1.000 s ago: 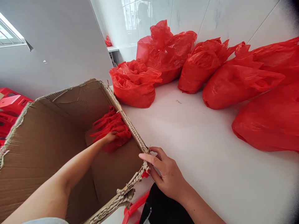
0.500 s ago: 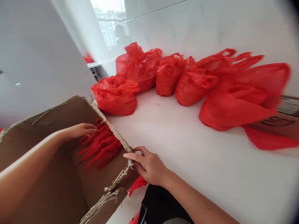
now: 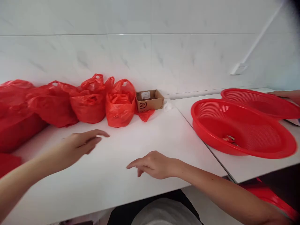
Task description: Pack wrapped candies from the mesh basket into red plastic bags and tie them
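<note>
My left hand (image 3: 81, 144) hovers over the white table (image 3: 112, 175), fingers apart and holding nothing. Over the same tabletop, further right, my right hand (image 3: 151, 165) is also empty, its fingers loosely stretched. A row of filled red plastic bags stands along the wall. Nearest my left hand are one red bag (image 3: 87, 106) and another with looped handles (image 3: 120, 106). To the right, a large red plastic basin (image 3: 248, 128) sits tilted, with a few small items (image 3: 231, 139) inside that I cannot make out.
A small cardboard box (image 3: 151, 102) stands against the wall, with a crumpled white thing (image 3: 167, 105) beside it. Behind the large basin is a second red basin (image 3: 260, 101), with another person's hand (image 3: 284, 93) at its far edge. A seam (image 3: 214, 154) divides the tables.
My view has swung right, and the large cardboard carton is out of sight. My left hand has come out of the carton and my right hand has let go of its edge.
</note>
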`<state>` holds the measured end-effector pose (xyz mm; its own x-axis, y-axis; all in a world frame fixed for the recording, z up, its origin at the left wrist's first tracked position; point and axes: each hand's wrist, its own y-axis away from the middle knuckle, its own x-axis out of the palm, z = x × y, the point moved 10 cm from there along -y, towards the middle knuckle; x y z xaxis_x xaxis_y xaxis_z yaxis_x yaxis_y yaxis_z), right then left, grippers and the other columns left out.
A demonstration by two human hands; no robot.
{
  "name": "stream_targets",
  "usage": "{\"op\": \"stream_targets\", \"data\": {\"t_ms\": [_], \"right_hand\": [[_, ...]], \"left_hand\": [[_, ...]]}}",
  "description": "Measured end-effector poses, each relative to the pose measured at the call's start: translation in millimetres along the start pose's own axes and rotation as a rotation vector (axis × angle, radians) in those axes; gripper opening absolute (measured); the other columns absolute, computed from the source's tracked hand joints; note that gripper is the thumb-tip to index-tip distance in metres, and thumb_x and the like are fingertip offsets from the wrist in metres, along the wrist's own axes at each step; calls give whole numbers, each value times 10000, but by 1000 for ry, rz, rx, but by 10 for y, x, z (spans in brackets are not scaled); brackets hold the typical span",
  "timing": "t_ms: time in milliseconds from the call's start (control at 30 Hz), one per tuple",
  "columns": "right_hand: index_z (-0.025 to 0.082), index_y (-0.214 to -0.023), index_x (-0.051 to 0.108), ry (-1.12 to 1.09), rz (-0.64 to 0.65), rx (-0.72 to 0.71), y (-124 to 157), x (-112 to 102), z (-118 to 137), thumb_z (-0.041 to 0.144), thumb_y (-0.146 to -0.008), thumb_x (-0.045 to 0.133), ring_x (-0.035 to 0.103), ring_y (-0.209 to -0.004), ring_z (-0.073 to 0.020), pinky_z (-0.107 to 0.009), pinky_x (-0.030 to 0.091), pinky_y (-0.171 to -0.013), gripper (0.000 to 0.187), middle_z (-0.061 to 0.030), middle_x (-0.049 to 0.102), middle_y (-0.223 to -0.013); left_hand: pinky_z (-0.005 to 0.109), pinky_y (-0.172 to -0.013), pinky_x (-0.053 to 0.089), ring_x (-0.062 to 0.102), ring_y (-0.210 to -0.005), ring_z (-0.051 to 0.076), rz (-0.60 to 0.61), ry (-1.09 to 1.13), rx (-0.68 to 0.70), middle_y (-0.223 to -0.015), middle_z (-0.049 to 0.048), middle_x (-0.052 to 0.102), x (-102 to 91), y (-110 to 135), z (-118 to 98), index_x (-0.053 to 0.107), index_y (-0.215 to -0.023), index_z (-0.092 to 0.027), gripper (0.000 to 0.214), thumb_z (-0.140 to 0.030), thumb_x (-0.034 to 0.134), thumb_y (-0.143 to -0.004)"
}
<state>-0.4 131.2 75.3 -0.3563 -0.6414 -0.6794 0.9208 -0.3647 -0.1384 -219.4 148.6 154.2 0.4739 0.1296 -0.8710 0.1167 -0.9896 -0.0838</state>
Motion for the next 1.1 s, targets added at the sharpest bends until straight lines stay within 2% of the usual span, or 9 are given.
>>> {"op": "stream_targets", "data": {"t_ms": [100, 200, 367, 467, 533, 733, 900, 1000, 1100], "right_hand": [[267, -1274, 620, 7, -157, 167, 505, -400, -269, 133, -945, 378, 696, -847, -138, -289, 521, -797, 430, 1, 751, -947], [274, -1231, 643, -27, -298, 280, 835, -667, -428, 245, -971, 414, 690, -867, -151, -285, 532, -752, 348, -20, 741, -984], [286, -1154, 668, -76, -350, 316, 801, -845, -548, 308, -961, 466, 687, -931, -171, -301, 542, -763, 281, -36, 727, -1033], [285, -1117, 677, -34, -392, 275, 508, -1008, -577, 325, -959, 469, 672, -973, -184, -322, 546, -780, 264, -39, 717, -1057], [279, -1104, 677, 6, -453, 215, 220, -1184, -552, 330, -961, 465, 656, -1001, -188, -341, 541, -815, 261, -42, 708, -1081], [207, -1127, 618, 23, -789, -9, -918, -1883, -516, 318, -946, 468, 652, -979, -168, -322, 521, -860, 260, -68, 697, -1064], [192, -1199, 583, 112, -781, 170, -1816, -1977, -963, 341, -809, 675, 633, -1028, -235, -386, 484, -897, 428, -120, 660, -1155], [207, -1000, 662, 128, -727, 198, -2050, -1908, -1049, 273, -681, 781, 654, -944, -283, -420, 470, -862, 347, -84, 706, -936], [231, -1023, 626, 133, -823, 157, -2012, -2102, -860, 294, -834, 612, 640, -955, -238, -391, 455, -883, 200, -49, 696, -959]], "left_hand": [[222, -544, 411, 562, -546, 142, 205, -87, 230, -630, -60, 634, 643, -449, -665, 647, -1196, -300, 400, -383, 428, -872], [257, -676, 482, 663, -748, 184, 136, -38, 302, -835, -28, 734, 882, -810, -948, 668, -1136, -290, 354, -281, 483, -835], [364, -996, 445, 583, -1160, 238, -387, 48, 228, -1211, 65, 657, 660, -1013, -791, 622, -1172, -250, 320, -292, 443, -910], [492, -1156, 230, 293, -1418, 302, -787, 58, 72, -1500, 164, 342, 535, -813, -411, 507, -1315, -188, 410, -324, 436, -935], [563, -1148, 197, 207, -1449, 349, -892, 47, 7, -1541, 187, 236, 621, -744, -180, 450, -1377, -192, 497, -347, 512, -909], [614, -1107, 255, 168, -1462, 382, -904, 8, -20, -1584, 181, 141, 842, -832, 172, 321, -1482, -254, 648, -330, 572, -889], [607, -1118, 258, 79, -1482, 384, -826, -19, 61, -1620, 100, 52, 926, -927, 171, 375, -1465, -339, 631, -270, 592, -876], [579, -1089, 336, 156, -1462, 385, -766, 3, 66, -1605, 98, 112, 1014, -994, 248, 427, -1439, -348, 609, -238, 599, -865], [554, -1072, 379, 262, -1420, 361, -775, 24, 51, -1546, 120, 218, 1044, -1014, 337, 464, -1415, -323, 565, -220, 578, -871]]}}
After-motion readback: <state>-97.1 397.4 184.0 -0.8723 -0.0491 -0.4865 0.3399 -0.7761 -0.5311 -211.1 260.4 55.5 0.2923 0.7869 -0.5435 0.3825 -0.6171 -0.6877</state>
